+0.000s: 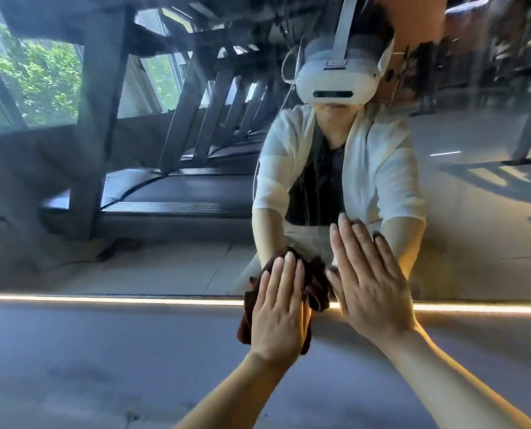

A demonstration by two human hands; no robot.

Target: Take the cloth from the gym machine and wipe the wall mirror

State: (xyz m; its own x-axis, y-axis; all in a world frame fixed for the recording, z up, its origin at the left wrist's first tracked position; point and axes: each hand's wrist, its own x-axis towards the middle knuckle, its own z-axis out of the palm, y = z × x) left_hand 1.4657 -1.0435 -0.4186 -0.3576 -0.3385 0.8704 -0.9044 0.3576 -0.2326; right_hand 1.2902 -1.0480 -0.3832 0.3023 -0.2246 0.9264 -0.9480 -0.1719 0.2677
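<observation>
The wall mirror (134, 212) fills everything ahead of my hands, running wide to either side and far above my fingertips; treadmills and my own figure show only as reflections in it. Its lower edge, marked by a glowing light strip (103, 299), passes under my palms, and below that, toward my wrists, lies the grey floor (87, 366). So I judge there is plenty of glass to sweep upward and sideways, while a downward stroke would run off the edge almost at once. My right hand (371, 283) lies flat and open on the glass, fingers spread, gripping nothing, just beside my left. My left hand (278, 308) is also flat, fingers straight, pressing the dark brown cloth (315, 283) against the mirror without closing round it. The cloth sits bunched under that palm, spilling past my fingers toward the right hand and drooping below my wrist. It looks soft, light and limp, so I expect it to slide and fold; pinning its middle under the palm should hold it best.
</observation>
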